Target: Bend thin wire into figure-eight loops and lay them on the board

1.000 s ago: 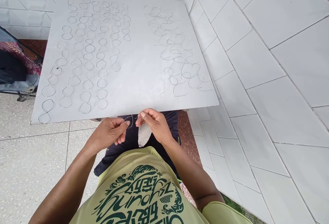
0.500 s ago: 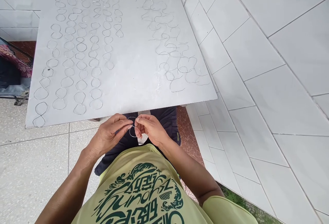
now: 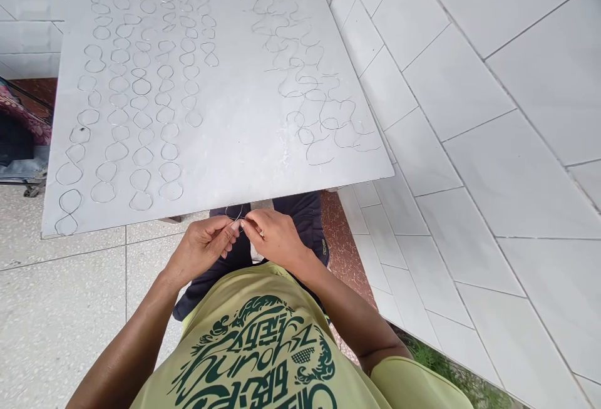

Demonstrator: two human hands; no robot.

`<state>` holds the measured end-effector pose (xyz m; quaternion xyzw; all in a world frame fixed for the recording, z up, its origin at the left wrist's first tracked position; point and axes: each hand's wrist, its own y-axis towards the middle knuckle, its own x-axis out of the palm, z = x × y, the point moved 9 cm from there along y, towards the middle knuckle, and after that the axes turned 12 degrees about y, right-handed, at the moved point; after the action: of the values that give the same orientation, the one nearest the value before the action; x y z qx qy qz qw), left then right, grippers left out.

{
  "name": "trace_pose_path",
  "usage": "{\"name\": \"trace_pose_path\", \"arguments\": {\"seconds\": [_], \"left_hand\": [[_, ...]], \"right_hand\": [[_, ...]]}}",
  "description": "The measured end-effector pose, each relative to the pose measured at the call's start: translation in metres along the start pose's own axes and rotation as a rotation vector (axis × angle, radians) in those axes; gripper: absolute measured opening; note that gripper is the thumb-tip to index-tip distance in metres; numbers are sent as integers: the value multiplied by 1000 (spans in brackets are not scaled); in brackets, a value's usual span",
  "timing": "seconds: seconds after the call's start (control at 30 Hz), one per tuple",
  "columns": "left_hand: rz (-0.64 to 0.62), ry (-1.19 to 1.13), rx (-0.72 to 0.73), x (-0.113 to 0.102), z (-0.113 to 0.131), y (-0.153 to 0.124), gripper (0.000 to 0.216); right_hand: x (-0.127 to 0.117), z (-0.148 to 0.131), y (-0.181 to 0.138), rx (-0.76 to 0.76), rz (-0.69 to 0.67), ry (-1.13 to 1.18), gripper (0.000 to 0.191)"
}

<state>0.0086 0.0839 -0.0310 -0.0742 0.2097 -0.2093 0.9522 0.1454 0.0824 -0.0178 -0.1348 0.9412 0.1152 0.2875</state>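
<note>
Between my hands, just off the near edge of the white board, is a thin wire [image 3: 227, 210] bent into a loop. My left hand [image 3: 205, 245] pinches it between thumb and fingertips. My right hand [image 3: 274, 233] is closed on the same wire from the other side, the fingertips of both hands meeting. One loop shows above the fingers; the lower part is mostly hidden behind them. On the left of the board [image 3: 244, 146] lie several rows of wire figure-eights [image 3: 141, 82]. Loosely curved, open wire pieces [image 3: 323, 124] lie in an overlapping band on the right.
A white tiled wall [image 3: 451, 146] runs close along the board's right side. Dark cloth and a metal frame [image 3: 30, 186] stand at the far left. Speckled floor tiles [image 3: 84, 296] lie below the board, and my lap is under its near edge.
Both hands have brought their fingertips together on the wire, and its loop now points up above them. The right hand's fingers have curled in. The view has shifted slightly.
</note>
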Motion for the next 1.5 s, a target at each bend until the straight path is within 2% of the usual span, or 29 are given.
{"name": "trace_pose_path", "arguments": {"seconds": [0.1, 0.2, 0.37, 0.47, 0.53, 0.9, 1.27, 1.5], "left_hand": [[-18, -31, 5, 4, 0, 1, 31], [-14, -80, -15, 7, -3, 1, 34], [6, -180, -26, 11, -11, 0, 32], [11, -196, -15, 12, -14, -1, 32], [10, -192, -2, 12, -15, -2, 33], [-11, -27, 107, 19, -12, -10, 31], [-19, 10, 162, 32, -3, -20, 35], [-28, -73, 113, 35, -18, -21, 35]], "right_hand": [[5, 3, 1, 12, 40, -78, 40], [3, 10, 1, 86, 125, 42, 43], [10, 41, -4, 360, 231, 608, 47], [24, 57, -9, 525, 215, 902, 51], [30, 61, -11, 568, 176, 999, 51], [43, 72, -20, 619, 113, 1186, 53], [41, 73, -36, 638, 129, 1216, 39], [46, 75, -41, 650, 122, 1236, 38]]}}
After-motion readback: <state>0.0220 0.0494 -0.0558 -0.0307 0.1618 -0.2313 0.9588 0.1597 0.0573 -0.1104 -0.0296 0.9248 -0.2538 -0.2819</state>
